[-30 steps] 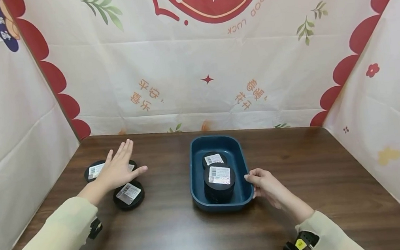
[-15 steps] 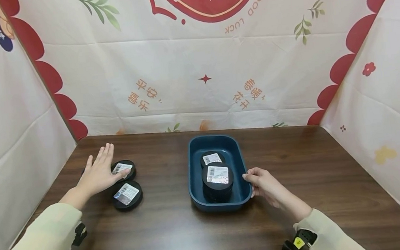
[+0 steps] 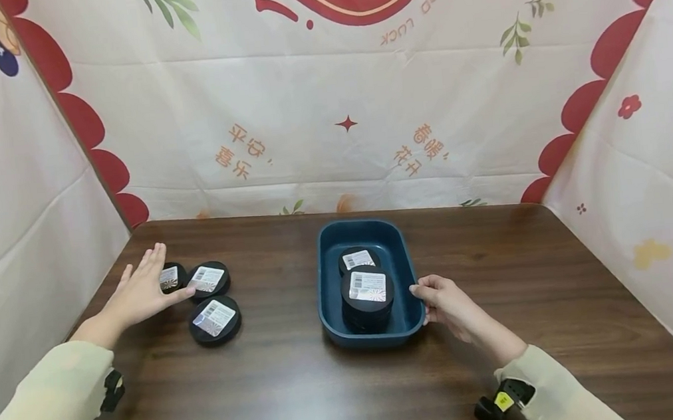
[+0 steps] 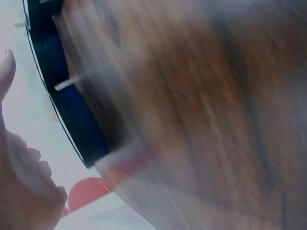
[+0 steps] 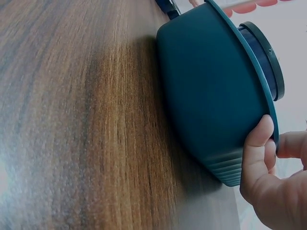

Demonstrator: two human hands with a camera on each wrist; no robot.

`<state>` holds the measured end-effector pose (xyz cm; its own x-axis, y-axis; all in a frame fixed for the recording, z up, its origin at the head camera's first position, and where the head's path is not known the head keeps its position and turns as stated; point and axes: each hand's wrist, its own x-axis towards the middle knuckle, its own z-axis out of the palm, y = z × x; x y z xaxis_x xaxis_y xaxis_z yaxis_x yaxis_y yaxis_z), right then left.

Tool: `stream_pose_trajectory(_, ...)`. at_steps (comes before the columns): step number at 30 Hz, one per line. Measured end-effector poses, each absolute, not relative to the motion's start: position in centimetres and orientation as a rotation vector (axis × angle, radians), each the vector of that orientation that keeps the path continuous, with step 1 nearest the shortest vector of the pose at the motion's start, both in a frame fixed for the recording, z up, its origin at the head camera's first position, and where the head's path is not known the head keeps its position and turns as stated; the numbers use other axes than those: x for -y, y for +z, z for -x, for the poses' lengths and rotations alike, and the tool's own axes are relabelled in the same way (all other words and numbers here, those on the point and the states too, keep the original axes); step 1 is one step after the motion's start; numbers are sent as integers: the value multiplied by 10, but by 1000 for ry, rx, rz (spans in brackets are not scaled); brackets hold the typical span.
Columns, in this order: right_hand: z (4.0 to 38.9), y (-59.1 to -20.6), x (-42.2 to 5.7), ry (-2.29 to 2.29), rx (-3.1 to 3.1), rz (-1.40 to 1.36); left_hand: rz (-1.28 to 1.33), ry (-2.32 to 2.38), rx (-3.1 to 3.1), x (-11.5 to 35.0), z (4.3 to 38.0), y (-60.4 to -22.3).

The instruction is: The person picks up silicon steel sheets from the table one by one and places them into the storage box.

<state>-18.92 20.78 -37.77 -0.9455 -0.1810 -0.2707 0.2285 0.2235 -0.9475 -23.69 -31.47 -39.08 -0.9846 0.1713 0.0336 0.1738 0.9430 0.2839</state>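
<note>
My left hand (image 3: 140, 295), fingers straight and thumb spread, is beside the leftmost of three flat round black containers and covers part of it in the head view. That one (image 3: 173, 277), the middle one (image 3: 208, 279) and the front one (image 3: 215, 320) carry white barcode labels. In the left wrist view, blurred container sides (image 4: 79, 115) stand next to the hand. My right hand (image 3: 456, 309) pinches the right rim of a blue rectangular tray (image 5: 206, 81) between thumb and fingers. Inside the tray, a labelled black container (image 3: 370, 287) tops a stack, with another (image 3: 357, 259) behind it.
A brown wood-grain table (image 3: 286, 388) lies under everything. White printed cloth (image 3: 296, 93) with red scallops encloses its back and sides. A black wrist camera (image 3: 498, 406) is strapped at my right sleeve, another (image 3: 112, 390) at the left.
My left hand has moved left and away from the middle and front containers, which now show fully. The leftmost container is now partly behind the hand, nearer the middle one. The right hand stays on the tray.
</note>
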Motion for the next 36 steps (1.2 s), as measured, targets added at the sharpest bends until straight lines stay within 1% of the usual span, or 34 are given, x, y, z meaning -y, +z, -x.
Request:
stream_pose_trajectory(9,190,-377,-209,-1772,-2177,-46,262,-549,3168,327,241,-396)
stream_pose_trajectory(22,188,-377,-209,-1762,-2185,-61,131,-702,3257,339,238,-403)
stream_pose_trajectory(31,188,-376,-208,-1759,-2188,-62,120,-629,3256,343,238,-402)
stream_pose_trajectory(36,189,-375,-208,-1755,-2193,-61,63,-604,3245,345,237,-401)
